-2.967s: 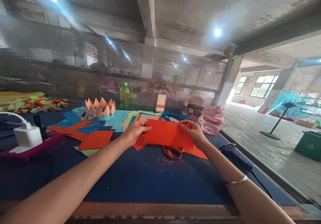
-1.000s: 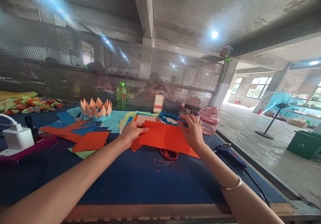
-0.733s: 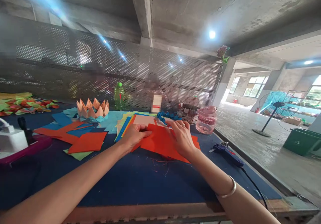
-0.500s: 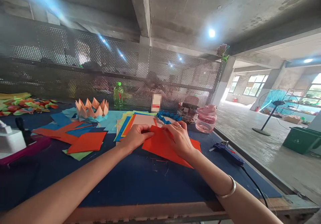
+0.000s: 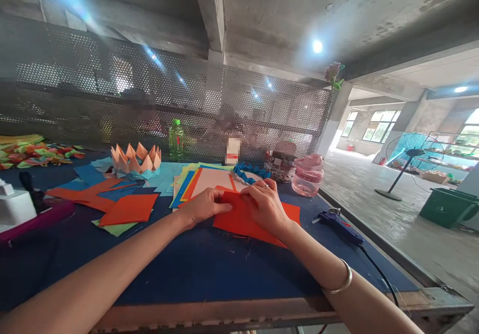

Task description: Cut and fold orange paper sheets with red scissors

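Note:
A sheet of orange-red paper (image 5: pixel 239 224) lies between my hands at the middle of the blue table. My left hand (image 5: pixel 205 205) pinches its left far edge between thumb and fingers. On the right part of the same sheet rests my right hand (image 5: pixel 267 207), fingers bent and closed at its far edge; it wears a ring and a bangle. Just beyond is a stack of coloured paper (image 5: pixel 211 180) with a pale sheet on top. Folded blue paper (image 5: pixel 250 172) sits behind my right hand. To the left lie folded orange-red sheets (image 5: pixel 129 209) on a green one.
A hot glue gun (image 5: pixel 342 228) with a black cord lies at the right. Behind are a pink water bottle (image 5: pixel 307 177), a patterned round container (image 5: pixel 279 167), a green bottle (image 5: pixel 176 142) and a peach folded-paper crown (image 5: pixel 135 159). A white plug (image 5: pixel 15 207) stands far left.
My left thumb has shifted slightly right over the paper, and the sheet's far left edge now stands under my left fingers. My right hand stays almost where it was.

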The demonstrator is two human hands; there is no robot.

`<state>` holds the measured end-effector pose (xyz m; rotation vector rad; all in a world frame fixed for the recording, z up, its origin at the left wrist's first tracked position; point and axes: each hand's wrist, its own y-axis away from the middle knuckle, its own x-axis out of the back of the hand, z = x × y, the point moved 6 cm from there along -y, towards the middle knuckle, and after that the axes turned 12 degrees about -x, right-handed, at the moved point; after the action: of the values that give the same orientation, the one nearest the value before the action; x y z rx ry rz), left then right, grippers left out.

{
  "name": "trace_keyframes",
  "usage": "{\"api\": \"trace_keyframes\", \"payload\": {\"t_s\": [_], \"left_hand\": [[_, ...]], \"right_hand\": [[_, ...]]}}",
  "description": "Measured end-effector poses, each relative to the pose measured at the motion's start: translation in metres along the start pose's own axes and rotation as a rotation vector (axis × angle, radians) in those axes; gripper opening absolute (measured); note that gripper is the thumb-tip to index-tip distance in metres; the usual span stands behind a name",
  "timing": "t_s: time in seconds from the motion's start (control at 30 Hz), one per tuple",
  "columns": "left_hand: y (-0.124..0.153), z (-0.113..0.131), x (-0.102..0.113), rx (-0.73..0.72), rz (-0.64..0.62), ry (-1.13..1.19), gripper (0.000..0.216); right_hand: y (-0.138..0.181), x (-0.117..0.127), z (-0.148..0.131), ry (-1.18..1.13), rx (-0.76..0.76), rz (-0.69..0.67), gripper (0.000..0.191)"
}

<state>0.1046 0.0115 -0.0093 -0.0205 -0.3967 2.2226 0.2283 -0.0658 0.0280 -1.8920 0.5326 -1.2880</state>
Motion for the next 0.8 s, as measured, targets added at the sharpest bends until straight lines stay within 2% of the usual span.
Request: {"api": "trace_keyframes", "payload": {"t_s": [0.07, 0.23, 0.37, 0.43, 0.6, 0.8], "left_hand": [[0.002, 0.001, 0.001, 0.037, -0.020, -0.086, 0.016], [0.007, 0.005, 0.008, 0.175, -0.011, -0.267, 0.022], [0.009, 0.007, 0.014, 0.203, 0.026, -0.386, 0.025], [0.009, 0.006, 0.011, 0.206, 0.028, -0.298, 0.023], [0.011, 0.005, -0.006, 0.243, -0.007, 0.097, 0.025], [0.013, 0.004, -0.014, 0.228, -0.064, 0.140, 0.018]], "right_hand": [[0.000, -0.001, 0.000, -0.004, 0.005, -0.011, 0.013], [0.000, 0.001, -0.005, -0.022, 0.044, -0.003, 0.016], [0.000, 0.002, -0.007, -0.022, 0.067, 0.003, 0.015], [0.001, 0.002, -0.008, -0.013, 0.071, 0.010, 0.015], [0.001, 0.003, -0.009, 0.009, 0.078, -0.005, 0.017], [0.000, 0.003, -0.010, 0.040, 0.063, -0.036, 0.020]]}}
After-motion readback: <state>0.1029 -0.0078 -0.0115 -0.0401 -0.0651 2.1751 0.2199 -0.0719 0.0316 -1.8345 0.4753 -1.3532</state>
